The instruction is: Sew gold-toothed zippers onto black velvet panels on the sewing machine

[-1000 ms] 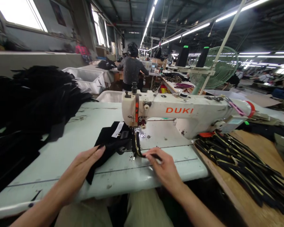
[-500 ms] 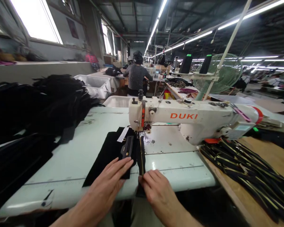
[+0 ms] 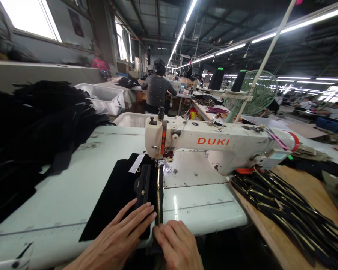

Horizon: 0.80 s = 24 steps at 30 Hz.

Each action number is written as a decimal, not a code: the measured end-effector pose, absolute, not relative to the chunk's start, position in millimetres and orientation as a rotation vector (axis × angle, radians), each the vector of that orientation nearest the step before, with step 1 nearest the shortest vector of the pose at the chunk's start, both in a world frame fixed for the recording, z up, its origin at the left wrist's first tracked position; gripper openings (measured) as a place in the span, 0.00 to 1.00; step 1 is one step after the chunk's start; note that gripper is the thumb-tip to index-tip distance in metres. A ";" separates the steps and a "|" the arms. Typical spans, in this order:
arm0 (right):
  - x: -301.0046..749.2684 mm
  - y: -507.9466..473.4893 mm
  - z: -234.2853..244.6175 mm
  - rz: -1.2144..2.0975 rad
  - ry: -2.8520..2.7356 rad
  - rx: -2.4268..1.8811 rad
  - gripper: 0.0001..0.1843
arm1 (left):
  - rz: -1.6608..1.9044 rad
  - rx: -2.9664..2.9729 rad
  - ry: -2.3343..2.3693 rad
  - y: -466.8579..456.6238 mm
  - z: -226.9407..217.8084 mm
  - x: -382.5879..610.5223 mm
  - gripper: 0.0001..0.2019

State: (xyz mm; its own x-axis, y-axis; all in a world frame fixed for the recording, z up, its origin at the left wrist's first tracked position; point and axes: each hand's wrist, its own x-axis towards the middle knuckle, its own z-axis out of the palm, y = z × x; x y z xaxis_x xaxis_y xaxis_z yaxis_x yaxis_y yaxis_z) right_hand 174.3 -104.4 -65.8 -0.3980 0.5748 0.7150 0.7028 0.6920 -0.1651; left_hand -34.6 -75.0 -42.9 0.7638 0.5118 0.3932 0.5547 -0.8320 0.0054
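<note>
My left hand (image 3: 129,227) lies flat with fingers stretched over a black fabric panel (image 3: 109,202). On that panel are a dark trim strip with a gold stud (image 3: 142,192) and a white tag (image 3: 136,163). My right hand (image 3: 176,240) pinches the near end of a black zipper (image 3: 159,198) with gold teeth at the table's front edge. The zipper runs along the panel's right edge up to the needle area of a white sewing machine (image 3: 183,140). The machine head partly hides the far ends of panel and zipper.
A heap of black fabric pieces (image 3: 42,123) covers the table's left side. Several gold-toothed zippers (image 3: 278,202) lie on a brown board at right. White bins (image 3: 101,98), thread cones (image 3: 216,79) and a fan (image 3: 259,90) stand beyond. A seated person (image 3: 157,90) works ahead.
The panel and zipper have shifted toward me, and the zipper now lies straighter against the panel's edge. Both hands have come nearer the front edge and closer together. The camera view has turned slightly.
</note>
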 end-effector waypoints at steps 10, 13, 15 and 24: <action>167.1 -97.1 -74.7 -0.267 -2.125 -0.951 0.15 | -0.526 -2.923 -0.864 -73.8 -43.6 -41.3 0.36; 178.4 -93.0 -72.7 -0.153 -2.200 -0.942 0.10 | -0.586 -2.926 -0.970 -76.4 -44.2 -44.0 0.38; 192.2 -84.0 -63.8 0.048 -2.239 -0.996 0.14 | -0.641 -2.930 -0.978 -75.8 -42.4 -43.9 0.43; 183.1 -1.6 -45.7 0.369 -2.155 -1.317 0.17 | -0.505 -2.935 -0.872 -61.9 -43.6 -35.7 0.41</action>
